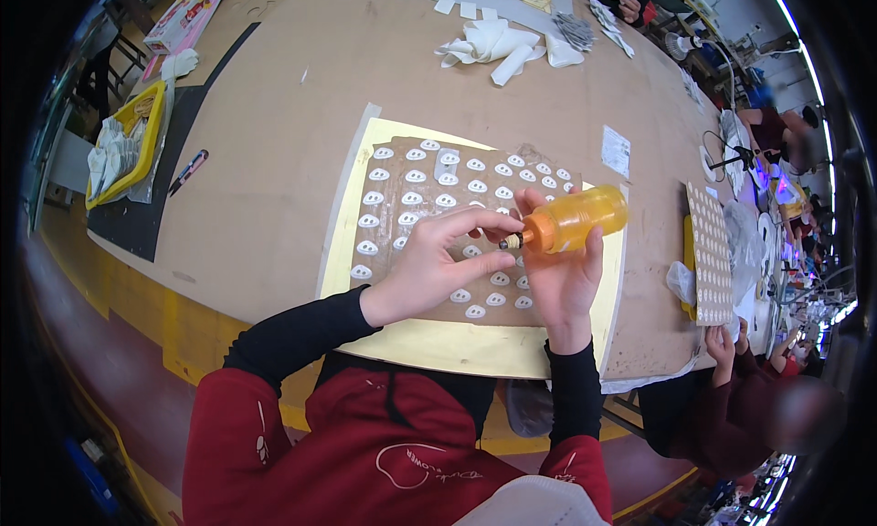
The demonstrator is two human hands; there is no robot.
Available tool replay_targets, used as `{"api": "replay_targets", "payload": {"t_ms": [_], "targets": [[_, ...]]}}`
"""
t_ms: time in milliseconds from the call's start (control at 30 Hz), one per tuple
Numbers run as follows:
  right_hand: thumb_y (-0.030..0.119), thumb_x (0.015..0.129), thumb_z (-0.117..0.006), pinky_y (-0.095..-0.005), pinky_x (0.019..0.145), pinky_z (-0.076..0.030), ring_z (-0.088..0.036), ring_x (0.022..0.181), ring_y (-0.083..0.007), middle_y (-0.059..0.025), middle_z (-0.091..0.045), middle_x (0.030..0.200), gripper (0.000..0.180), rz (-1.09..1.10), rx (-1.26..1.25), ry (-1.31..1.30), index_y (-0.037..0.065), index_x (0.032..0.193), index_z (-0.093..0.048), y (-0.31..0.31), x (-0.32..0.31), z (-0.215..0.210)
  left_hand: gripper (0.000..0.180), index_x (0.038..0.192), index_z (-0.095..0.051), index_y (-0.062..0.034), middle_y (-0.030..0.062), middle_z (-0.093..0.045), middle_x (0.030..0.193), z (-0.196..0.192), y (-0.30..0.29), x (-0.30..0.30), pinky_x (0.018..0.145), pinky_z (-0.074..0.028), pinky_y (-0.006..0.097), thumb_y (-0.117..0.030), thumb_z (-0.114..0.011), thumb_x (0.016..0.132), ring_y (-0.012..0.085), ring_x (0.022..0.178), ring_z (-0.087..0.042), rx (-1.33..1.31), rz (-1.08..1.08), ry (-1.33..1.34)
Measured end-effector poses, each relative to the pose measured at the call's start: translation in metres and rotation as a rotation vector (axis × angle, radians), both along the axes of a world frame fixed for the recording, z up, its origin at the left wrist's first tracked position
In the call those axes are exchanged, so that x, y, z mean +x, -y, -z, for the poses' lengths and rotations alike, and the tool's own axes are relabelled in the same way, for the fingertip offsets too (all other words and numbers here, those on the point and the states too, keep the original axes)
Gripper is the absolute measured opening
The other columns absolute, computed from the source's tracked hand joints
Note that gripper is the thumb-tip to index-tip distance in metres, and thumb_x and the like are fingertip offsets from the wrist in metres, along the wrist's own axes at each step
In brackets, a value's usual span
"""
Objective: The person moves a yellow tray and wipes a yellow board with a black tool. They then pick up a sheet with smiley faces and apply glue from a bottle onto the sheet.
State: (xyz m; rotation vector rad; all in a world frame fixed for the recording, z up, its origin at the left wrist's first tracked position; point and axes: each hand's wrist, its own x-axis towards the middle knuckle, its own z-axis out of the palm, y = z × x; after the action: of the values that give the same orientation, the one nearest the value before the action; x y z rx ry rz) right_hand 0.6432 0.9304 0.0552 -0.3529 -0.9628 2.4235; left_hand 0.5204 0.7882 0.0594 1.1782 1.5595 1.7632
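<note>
My right hand (565, 279) is closed around an orange squeeze bottle (580, 220) with yellowish contents, tilted with its nozzle toward the left. At the dark, wrapped nozzle tip (512, 241), the thumb and fingers of my left hand (429, 259) pinch together. Beneath both hands lies a brown board (388, 223) carrying rows of small white rounded pieces, each with two dark holes. Several of those pieces are hidden by my hands. The board rests on a pale yellow sheet (457, 348) on the table.
A yellow basket (151, 152) with white pieces stands at the left, near a marker pen (189, 172). White sheet material (493, 47) lies at the far side. On the right, a co-worker's hand (719, 343) touches a similar board (708, 261). A paper label (616, 152) lies nearby.
</note>
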Motion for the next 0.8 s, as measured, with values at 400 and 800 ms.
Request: {"api": "replay_targets", "payload": {"t_ms": [400, 800], "targets": [[0.053, 0.093, -0.056, -0.0451, 0.107, -0.035, -0.047, 0.125, -0.0243, -0.0090, -0.049, 0.135, 0.059, -0.023, -0.301, 0.031, 0.017, 0.138, -0.042, 0.005, 0.001, 0.013, 0.026, 0.106, -0.069, -0.0054, 0.0057, -0.070, 0.099, 0.009, 0.000, -0.003, 0.080, -0.050, 0.029, -0.008, -0.074, 0.081, 0.0149, 0.087, -0.065, 0.051, -0.104, -0.057], [0.029, 0.079, -0.079, -0.0516, 0.103, -0.042, -0.047, 0.127, -0.0328, -0.0165, -0.048, 0.134, 0.071, 0.202, 0.795, 0.136, 0.016, 0.133, -0.036, 0.032, 0.023, 0.036, 0.018, 0.110, -0.065, 0.0002, 0.0091, -0.070, 0.106, 0.020, 0.001, -0.019, 0.086, -0.050, 0.024, -0.005, -0.060, 0.093, 0.0094, 0.090, -0.063, 0.048, 0.015, 0.763]]}}
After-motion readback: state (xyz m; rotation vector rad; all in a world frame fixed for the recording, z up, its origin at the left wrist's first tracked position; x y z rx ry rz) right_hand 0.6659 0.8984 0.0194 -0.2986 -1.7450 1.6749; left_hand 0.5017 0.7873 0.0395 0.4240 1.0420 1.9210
